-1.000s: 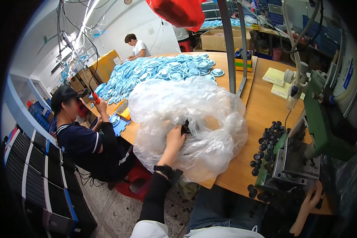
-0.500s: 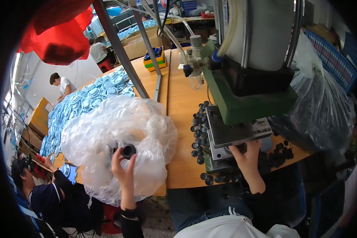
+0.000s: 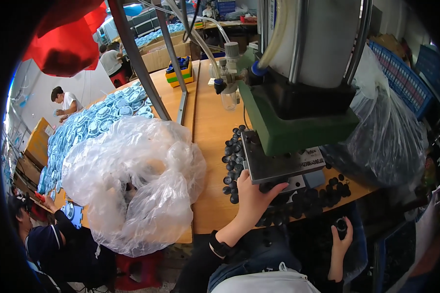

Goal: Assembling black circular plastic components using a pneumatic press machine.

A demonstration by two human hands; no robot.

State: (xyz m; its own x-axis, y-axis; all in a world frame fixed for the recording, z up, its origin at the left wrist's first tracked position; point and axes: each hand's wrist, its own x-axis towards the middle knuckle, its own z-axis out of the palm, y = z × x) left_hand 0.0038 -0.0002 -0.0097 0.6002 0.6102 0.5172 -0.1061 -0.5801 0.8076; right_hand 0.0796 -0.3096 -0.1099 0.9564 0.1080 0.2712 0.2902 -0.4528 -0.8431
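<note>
My left hand (image 3: 252,200) reaches to the front of a green bench press (image 3: 303,129), its fingers and thumb around a dark round part (image 3: 267,186) at the gap under the steel plate (image 3: 274,163). The fingertips partly hide that piece. Away from the press, low on the right, my right hand (image 3: 344,244) pinches a black round cup-like part (image 3: 341,225) between thumb and fingers. Several similar black cups (image 3: 233,161) lie left of the press, and more black cups (image 3: 322,195) are heaped in front of it and to its right.
A clear plastic bag (image 3: 142,180) bulges at the left, beside a pile of light-blue parts (image 3: 100,117). A metal frame post (image 3: 139,63) rises behind it. Another clear bag (image 3: 384,132) stands right of the press. A co-worker (image 3: 49,239) sits at the lower left.
My left hand has moved right from over the plastic bag to the press with a black part. My right hand has left the press for the lower right, now holding a black cup.
</note>
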